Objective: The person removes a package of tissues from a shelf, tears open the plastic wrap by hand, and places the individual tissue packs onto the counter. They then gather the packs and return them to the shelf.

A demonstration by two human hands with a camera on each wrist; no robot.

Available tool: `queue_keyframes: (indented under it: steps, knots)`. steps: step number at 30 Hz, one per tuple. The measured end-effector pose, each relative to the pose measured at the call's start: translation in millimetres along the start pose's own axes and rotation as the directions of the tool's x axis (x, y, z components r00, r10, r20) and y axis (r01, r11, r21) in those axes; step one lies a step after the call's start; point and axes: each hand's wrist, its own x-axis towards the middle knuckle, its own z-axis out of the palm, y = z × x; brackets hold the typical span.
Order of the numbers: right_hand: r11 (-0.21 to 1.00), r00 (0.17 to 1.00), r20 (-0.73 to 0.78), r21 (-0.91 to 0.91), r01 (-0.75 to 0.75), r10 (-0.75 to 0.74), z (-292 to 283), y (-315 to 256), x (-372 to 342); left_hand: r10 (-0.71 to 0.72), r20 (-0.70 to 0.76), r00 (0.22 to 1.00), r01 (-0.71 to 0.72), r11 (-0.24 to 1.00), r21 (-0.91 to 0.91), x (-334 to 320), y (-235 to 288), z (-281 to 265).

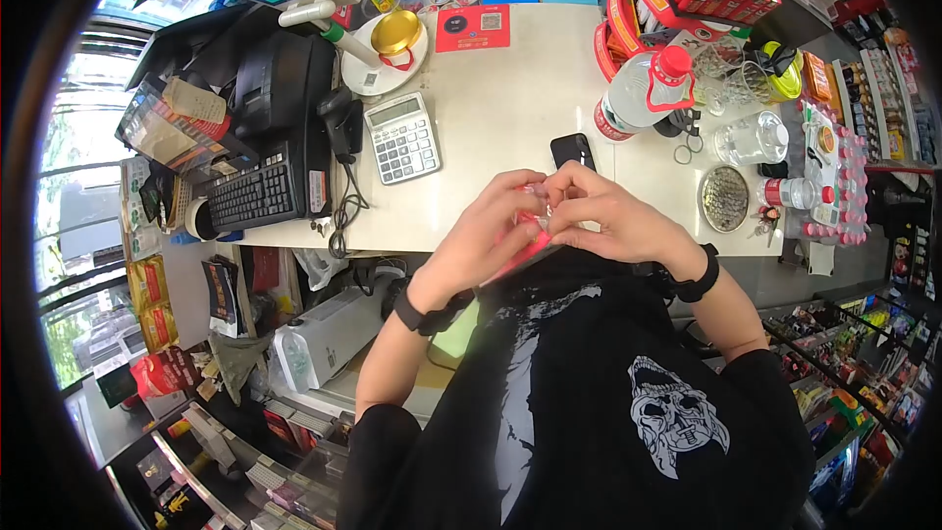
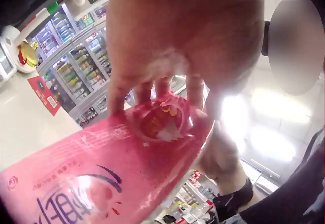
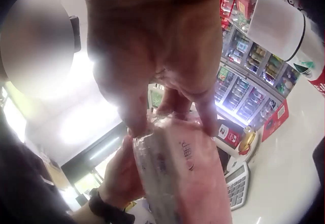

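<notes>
A pink plastic tissue pack (image 2: 101, 153), printed with Chinese characters, is held between both hands over the table's front edge, close to the person's body. The left hand (image 1: 494, 221) grips it near one end, fingers bent over the film. Facing it, the right hand (image 1: 610, 219) pinches the same end between thumb and fingers, and the two hands' fingertips nearly meet there. In the right wrist view the crinkled film of the pack (image 3: 195, 168) hangs below the right fingers. Most of the pack is hidden behind the hands in the head view.
Beyond the hands lies a black phone (image 1: 573, 151) on the white table (image 1: 491, 103). A calculator (image 1: 403, 137) and keyboard (image 1: 251, 186) are to the left. At right stand a large bottle (image 1: 633, 98), a metal dish (image 1: 724, 199) and shrink-wrapped bottles (image 1: 844, 177).
</notes>
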Motion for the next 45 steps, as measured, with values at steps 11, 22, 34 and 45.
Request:
queue_keyframes:
  steps: [11,22,34,45]
  knots:
    - [0.973,0.984,0.008,-0.146,0.179,-0.179,-10.4,-47.6,16.1,0.082,-0.023,0.996,-0.083,0.996,-0.024,-3.2,39.2,-11.8]
    - [0.910,0.902,-0.176,-0.213,0.356,-0.394,-11.9,-92.4,19.4,0.159,-0.072,0.985,-0.171,0.961,-0.218,1.7,90.9,-18.6]
    - [0.888,0.801,-0.504,0.134,0.440,-0.322,-0.8,-73.6,32.4,0.161,-0.144,0.976,-0.207,0.887,-0.412,12.7,72.2,-23.2]
    - [0.945,0.902,-0.423,0.250,0.212,-0.090,-3.7,-83.6,22.4,0.252,-0.291,0.923,-0.273,0.961,-0.035,26.1,63.5,-4.6]
